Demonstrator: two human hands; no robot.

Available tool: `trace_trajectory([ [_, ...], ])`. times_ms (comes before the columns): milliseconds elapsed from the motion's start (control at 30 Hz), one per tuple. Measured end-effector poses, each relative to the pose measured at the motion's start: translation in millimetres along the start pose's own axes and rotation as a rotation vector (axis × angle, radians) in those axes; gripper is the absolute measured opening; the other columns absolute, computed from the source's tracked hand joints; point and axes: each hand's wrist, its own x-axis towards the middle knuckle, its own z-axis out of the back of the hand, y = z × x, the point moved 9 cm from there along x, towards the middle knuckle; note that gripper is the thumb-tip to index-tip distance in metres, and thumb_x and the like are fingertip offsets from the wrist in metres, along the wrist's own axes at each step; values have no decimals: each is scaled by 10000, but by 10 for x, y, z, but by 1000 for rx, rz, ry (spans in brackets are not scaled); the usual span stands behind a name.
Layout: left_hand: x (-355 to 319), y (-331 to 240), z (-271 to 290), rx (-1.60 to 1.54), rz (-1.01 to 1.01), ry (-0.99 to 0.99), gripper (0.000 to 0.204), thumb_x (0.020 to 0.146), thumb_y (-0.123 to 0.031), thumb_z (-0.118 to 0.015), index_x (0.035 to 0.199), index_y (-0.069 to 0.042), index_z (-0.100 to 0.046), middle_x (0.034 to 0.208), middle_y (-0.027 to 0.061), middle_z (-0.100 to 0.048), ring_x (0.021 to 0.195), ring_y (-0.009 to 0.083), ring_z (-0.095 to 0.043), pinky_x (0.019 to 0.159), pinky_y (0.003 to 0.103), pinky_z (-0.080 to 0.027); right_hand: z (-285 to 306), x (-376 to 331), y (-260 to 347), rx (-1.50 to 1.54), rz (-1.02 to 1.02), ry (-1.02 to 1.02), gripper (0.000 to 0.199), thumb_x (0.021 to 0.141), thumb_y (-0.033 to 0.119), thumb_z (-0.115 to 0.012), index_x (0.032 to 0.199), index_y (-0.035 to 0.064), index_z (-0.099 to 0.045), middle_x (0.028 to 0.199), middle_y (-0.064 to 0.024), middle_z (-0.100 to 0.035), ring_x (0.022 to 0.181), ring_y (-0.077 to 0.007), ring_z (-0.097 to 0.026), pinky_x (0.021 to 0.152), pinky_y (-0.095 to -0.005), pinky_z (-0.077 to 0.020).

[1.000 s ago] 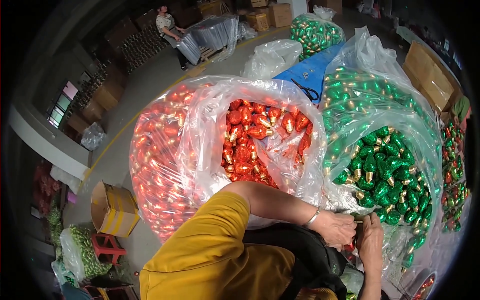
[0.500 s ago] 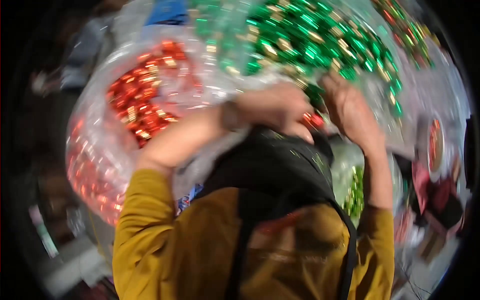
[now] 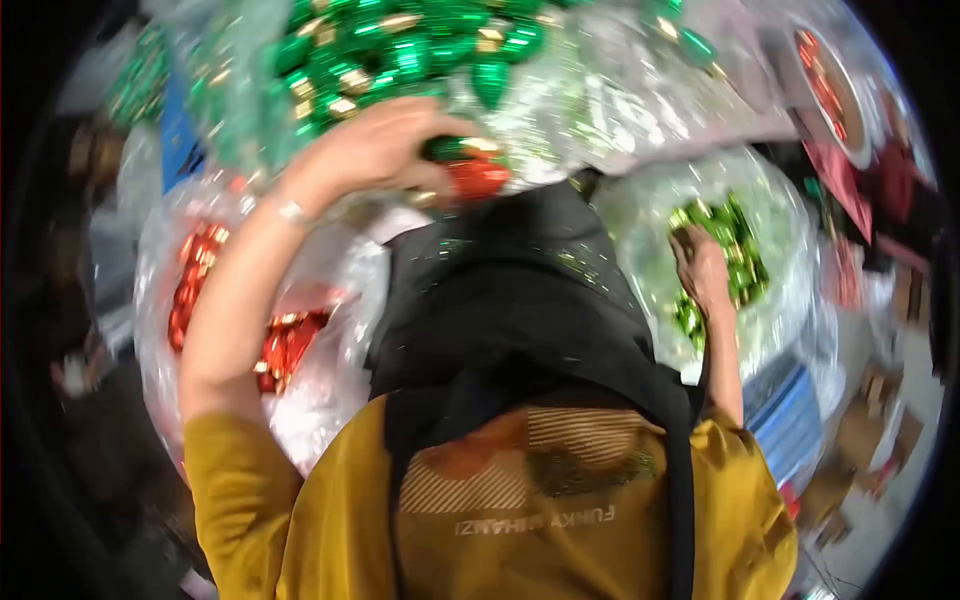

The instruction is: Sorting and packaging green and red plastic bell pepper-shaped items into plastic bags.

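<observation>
My left hand (image 3: 395,145) is closed around a small cluster of shiny bulb ornaments, one red (image 3: 480,176) and one dark green (image 3: 443,149), just above the black apron (image 3: 500,260) on my lap. Beyond it lies a heap of green bulb ornaments with gold caps (image 3: 410,55). My right hand (image 3: 706,268) reaches down into a clear plastic bag (image 3: 640,215) at the right, its fingers among lime-green shiny ornaments (image 3: 742,245). The fingertips are blurred and partly hidden there, so I cannot tell their grip.
At the left a clear bag (image 3: 155,300) holds red shiny ornaments (image 3: 290,345). Crumpled clear plastic (image 3: 620,95) covers the surface beyond the apron. A round white container (image 3: 855,125) with red pieces stands far right. Cardboard boxes (image 3: 860,445) lie on the floor at the lower right.
My right hand has left my left hand and moved right and nearer, into the lime-green bag. My left hand keeps the red and green ornaments. The whole view has shifted too.
</observation>
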Motion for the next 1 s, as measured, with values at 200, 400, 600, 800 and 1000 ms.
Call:
trace_trajectory([
  [200, -192, 89, -19, 30, -15, -8, 612, 678, -277, -741, 1236, -128, -540, 1200, 224, -518, 1152, 387, -476, 973, 420, -384, -327, -634, -2035, -69, -416, -41, 262, 812, 287, -630, 855, 28, -637, 831, -191, -640, 792, -368, -613, 683, -432, -489],
  [400, -103, 445, 45, 27, 203, 102, 633, 613, -169, -776, 1194, -61, -548, 1258, 212, -486, 1166, 373, -472, 968, 408, -401, -1200, -904, -2799, -195, -603, -65, 278, 842, 266, -548, 852, 5, -639, 883, -203, -646, 784, -345, -625, 677, -408, -501],
  [600, -244, 442, 60, 134, -54, -211, 546, 664, -148, -741, 1174, -58, -568, 1127, 177, -553, 1078, 333, -526, 939, 350, -427, -1608, -763, -2735, -183, -873, 67, 512, 792, 302, -614, 1181, 1, -475, 1122, -228, -574, 1034, -375, -574, 842, -447, -484],
  [800, -1727, 491, 622, -232, 249, -907, 330, 810, -161, -665, 1100, -11, -613, 1052, 125, -631, 975, 203, -595, 868, 304, -464, -1355, -857, -2863, 1044, -909, -332, 404, 765, 223, -647, 1066, -9, -511, 945, -131, -606, 766, -259, -594, 761, -406, -503],
  [1000, -3707, 1738, -1252, -463, 1129, -1008, 309, 869, -151, -602, 1093, 61, -585, 997, 131, -649, 929, 187, -607, 842, 273, -458, -214, 35, -897, 1610, -634, -346, 143, 814, 148, -612, 904, 41, -584, 802, -55, -587, 699, -200, -576, 659, -346, -498],
])
